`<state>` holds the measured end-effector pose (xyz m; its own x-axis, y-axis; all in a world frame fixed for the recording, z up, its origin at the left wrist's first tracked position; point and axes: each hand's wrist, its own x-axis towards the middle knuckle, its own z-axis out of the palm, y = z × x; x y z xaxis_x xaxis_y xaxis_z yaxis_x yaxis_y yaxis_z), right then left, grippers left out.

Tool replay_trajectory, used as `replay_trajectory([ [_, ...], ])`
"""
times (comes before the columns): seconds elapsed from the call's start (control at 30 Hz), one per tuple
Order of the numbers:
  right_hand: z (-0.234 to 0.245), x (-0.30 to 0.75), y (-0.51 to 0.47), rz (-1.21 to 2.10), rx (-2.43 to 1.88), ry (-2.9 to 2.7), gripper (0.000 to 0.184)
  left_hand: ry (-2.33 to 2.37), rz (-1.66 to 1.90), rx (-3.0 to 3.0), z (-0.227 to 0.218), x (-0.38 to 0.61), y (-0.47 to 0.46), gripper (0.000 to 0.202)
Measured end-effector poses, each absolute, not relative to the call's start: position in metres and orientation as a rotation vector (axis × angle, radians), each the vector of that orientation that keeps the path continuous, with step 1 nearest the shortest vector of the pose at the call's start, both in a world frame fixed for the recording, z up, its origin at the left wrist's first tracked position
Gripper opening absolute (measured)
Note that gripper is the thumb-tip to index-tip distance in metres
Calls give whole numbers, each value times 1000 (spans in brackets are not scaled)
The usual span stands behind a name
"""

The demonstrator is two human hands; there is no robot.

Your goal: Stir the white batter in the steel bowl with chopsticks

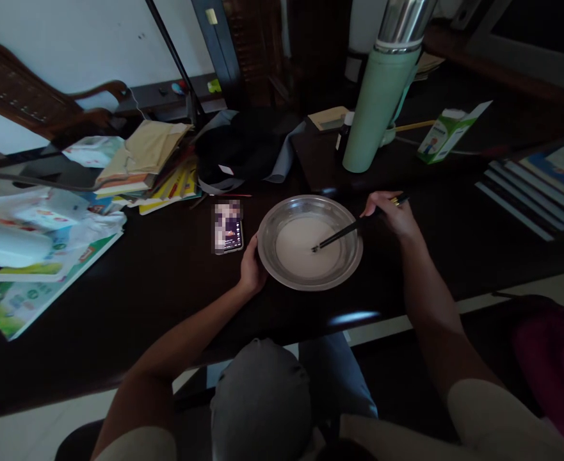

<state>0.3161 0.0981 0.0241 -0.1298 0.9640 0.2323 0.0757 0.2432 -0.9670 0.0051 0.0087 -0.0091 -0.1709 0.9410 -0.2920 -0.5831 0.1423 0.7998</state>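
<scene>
- Green-and-white booklets [54, 291] lie toward the desk's [171, 262] left end, their print too small to read.
- A lit phone [232, 234] lies just left of the left hand [253, 267], its screen text illegible.
- That hand clasps the left side of the metal bowl [305, 284], near the desk's front edge.
- Pale liquid [294, 250] fills its bottom.
- The right hand [395, 214], beyond the bowl's right rim, pinches black chopsticks [342, 232], tips in the liquid.

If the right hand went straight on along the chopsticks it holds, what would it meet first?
Following the chopsticks, the right hand would probably first meet the right rim of the metal bowl, though it might pass just above; this single view leaves the height unclear.
</scene>
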Motion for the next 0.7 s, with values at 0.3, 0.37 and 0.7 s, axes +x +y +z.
replay_trajectory([
  [0.3,26,314,97,1055,-1030,-1557,37,1029,1432,491,-11,4,9,23],
  [0.37,26,316,97,1058,-1016,-1492,41,1025,1430,497,-11,4,8,22],
  [0.7,30,314,95,1038,-1030,-1515,39,1034,1428,496,-15,2,9,23],
])
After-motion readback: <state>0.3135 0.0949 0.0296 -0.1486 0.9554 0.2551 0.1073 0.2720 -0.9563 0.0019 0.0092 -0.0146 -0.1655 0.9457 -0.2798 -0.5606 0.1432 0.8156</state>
